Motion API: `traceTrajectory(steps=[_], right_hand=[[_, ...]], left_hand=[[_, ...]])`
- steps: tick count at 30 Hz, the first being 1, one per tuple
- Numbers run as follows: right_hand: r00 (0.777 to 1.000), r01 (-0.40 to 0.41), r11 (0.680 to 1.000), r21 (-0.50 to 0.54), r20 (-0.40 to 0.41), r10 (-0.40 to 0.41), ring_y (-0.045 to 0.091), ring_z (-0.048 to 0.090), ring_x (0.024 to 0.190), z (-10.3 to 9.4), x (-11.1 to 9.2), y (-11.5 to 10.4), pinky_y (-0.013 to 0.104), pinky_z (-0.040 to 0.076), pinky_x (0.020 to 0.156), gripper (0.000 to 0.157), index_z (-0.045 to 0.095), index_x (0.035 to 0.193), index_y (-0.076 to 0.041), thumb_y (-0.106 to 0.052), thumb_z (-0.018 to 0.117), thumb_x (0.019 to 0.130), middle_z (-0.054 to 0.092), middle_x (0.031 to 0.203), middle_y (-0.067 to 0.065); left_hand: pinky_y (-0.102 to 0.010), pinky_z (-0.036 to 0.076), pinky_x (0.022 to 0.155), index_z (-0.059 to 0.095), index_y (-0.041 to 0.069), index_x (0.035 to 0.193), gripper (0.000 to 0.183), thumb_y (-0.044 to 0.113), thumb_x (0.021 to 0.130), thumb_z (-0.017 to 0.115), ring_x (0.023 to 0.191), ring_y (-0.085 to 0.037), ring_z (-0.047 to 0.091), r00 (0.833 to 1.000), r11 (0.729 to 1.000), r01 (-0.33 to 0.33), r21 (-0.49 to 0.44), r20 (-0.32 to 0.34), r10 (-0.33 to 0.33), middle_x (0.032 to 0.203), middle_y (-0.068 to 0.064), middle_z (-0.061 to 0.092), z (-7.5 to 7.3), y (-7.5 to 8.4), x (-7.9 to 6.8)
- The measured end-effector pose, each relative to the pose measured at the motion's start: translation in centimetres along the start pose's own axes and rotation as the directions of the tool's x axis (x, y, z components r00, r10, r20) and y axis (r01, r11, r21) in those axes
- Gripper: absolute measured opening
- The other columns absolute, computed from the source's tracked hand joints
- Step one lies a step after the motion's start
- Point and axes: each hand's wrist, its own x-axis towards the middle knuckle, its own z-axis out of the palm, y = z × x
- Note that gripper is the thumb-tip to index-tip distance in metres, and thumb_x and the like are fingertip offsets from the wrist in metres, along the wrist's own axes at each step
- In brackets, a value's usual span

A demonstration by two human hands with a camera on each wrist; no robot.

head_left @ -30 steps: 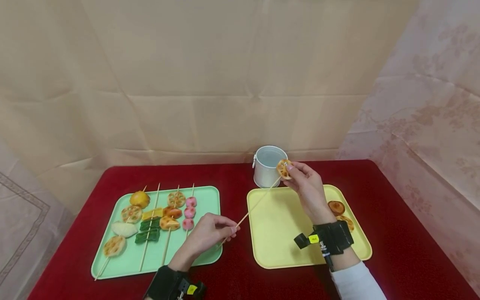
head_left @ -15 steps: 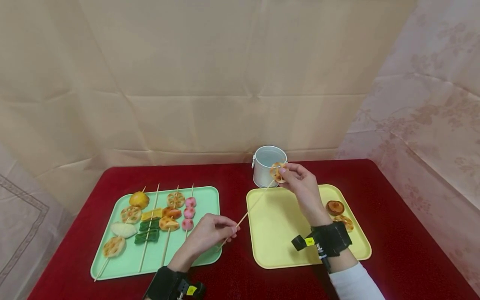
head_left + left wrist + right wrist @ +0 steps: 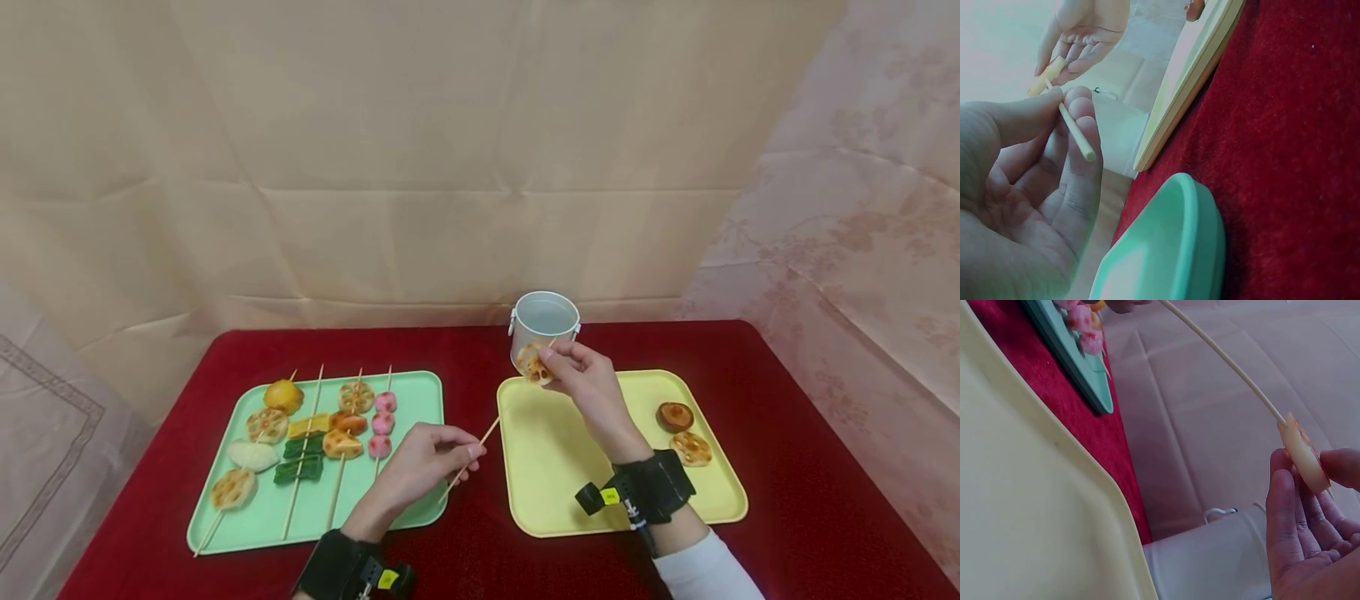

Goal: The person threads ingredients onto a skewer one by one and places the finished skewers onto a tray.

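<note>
My left hand [image 3: 426, 465] pinches a thin wooden skewer [image 3: 489, 430] between thumb and fingers; its blunt end points at the camera in the left wrist view. My right hand [image 3: 588, 387] holds a browned lotus root slice [image 3: 535, 364] by its edge, in front of the metal pail. In the right wrist view the skewer [image 3: 1229, 359] runs into the edge of the slice [image 3: 1304, 456], and a bit of its tip shows on the far side. The slice hangs above the back left of the yellow tray [image 3: 551, 492].
On the green tray [image 3: 431, 400] lie several loaded skewers, among them pink balls [image 3: 382, 423] and green pieces [image 3: 298, 469]. A mushroom piece [image 3: 675, 416] and another lotus slice [image 3: 691, 449] sit on the yellow tray. The white pail [image 3: 551, 315] stands behind it.
My right hand has moved left and down with the lotus root slice, toward my left hand. The skewer's tip now shows beyond the slice. The left hand has stayed nearly still.
</note>
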Motion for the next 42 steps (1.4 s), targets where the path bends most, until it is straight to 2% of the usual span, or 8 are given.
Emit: traceTrajectory(steps=[6, 15, 22, 26, 33, 42], right_hand=[[0.999, -0.018, 0.999, -0.035, 0.027, 0.019, 0.021, 0.066, 0.088, 0.4, -0.2, -0.1, 0.03, 0.055, 0.076, 0.053, 0.063, 0.117, 0.0, -0.043, 0.068, 0.086, 0.068, 0.105, 0.014], [0.999, -0.017, 0.996, -0.084, 0.045, 0.021, 0.024, 0.061, 0.085, 1.0, -0.6, 0.2, 0.031, 0.055, 0.074, 0.048, 0.067, 0.111, -0.002, -0.042, 0.069, 0.086, 0.067, 0.099, 0.012], [0.997, 0.0, 0.995, -0.103, 0.082, 0.009, 0.023, 0.062, 0.085, 1.7, -0.8, 0.6, 0.032, 0.055, 0.075, 0.044, 0.068, 0.108, -0.002, -0.04, 0.07, 0.086, 0.069, 0.096, 0.011], [0.993, 0.004, 0.993, -0.117, 0.114, 0.01, 0.025, 0.063, 0.088, 2.1, -1.0, 0.7, 0.033, 0.054, 0.076, 0.041, 0.068, 0.107, -0.003, -0.038, 0.07, 0.086, 0.069, 0.096, 0.01], [0.983, 0.032, 0.993, -0.117, 0.183, -0.01, 0.022, 0.064, 0.086, 2.8, -1.4, 1.1, 0.036, 0.054, 0.078, 0.036, 0.068, 0.105, -0.002, -0.034, 0.069, 0.088, 0.069, 0.094, 0.009], [0.973, 0.064, 0.989, -0.132, 0.227, -0.033, 0.03, 0.064, 0.093, 3.1, -1.5, 1.4, 0.038, 0.053, 0.079, 0.032, 0.068, 0.106, -0.003, -0.03, 0.067, 0.09, 0.068, 0.099, 0.009]], left_hand=[[-0.02, 0.049, 0.053, 0.071, -0.008, 0.099, 0.027, 0.017, 0.09, 0.067, 0.06, -0.017, 0.06, 1.0, 1.0, -0.009, -0.009, 0.012, 0.009, 0.078, -0.023, 0.067, 0.0, 0.4, 0.1], [-0.026, 0.055, 0.055, 0.069, -0.01, 0.105, 0.028, 0.014, 0.091, 0.065, 0.061, -0.015, 0.063, 0.999, 0.997, 0.032, -0.067, 0.047, -0.029, 0.081, -0.025, 0.067, 0.6, 1.8, 1.0], [-0.03, 0.055, 0.054, 0.069, -0.011, 0.102, 0.024, 0.011, 0.091, 0.065, 0.063, -0.026, 0.064, 0.999, 0.996, 0.0, -0.092, -0.04, -0.004, 0.08, -0.021, 0.067, 1.2, 1.9, 1.2], [-0.028, 0.054, 0.053, 0.07, -0.01, 0.101, 0.023, 0.01, 0.092, 0.064, 0.061, -0.022, 0.063, 0.997, 0.995, -0.01, -0.099, -0.074, 0.003, 0.077, -0.019, 0.067, 1.3, 1.5, 1.3], [-0.022, 0.052, 0.053, 0.071, -0.009, 0.1, 0.025, 0.013, 0.091, 0.065, 0.061, -0.016, 0.063, 0.994, 0.997, 0.0, -0.08, -0.108, -0.009, 0.08, -0.024, 0.068, 1.3, 1.0, 1.3], [-0.025, 0.054, 0.055, 0.072, -0.007, 0.1, 0.027, 0.017, 0.091, 0.066, 0.062, -0.014, 0.063, 0.989, 0.996, 0.03, -0.081, -0.143, -0.042, 0.081, -0.024, 0.068, 1.1, 1.0, 1.3]])
